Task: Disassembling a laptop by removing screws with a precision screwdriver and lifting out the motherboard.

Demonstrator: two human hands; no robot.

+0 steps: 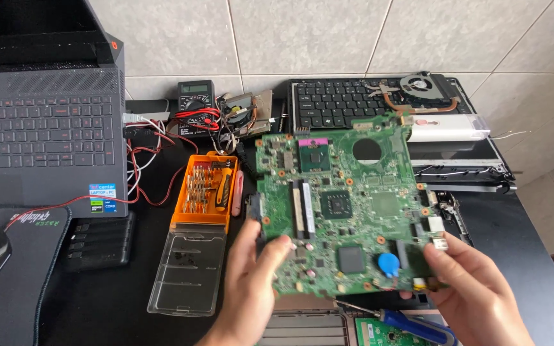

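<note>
Both hands held the green motherboard above the black table — left hand pinching its lower-left edge, right hand pinching its lower-right corner. Left of the board lay an orange screwdriver kit with its clear lid open. Behind sat a stripped laptop chassis and a multimeter. A blue-handled screwdriver lay just below the board's lower edge — open table remained at far right.
</note>
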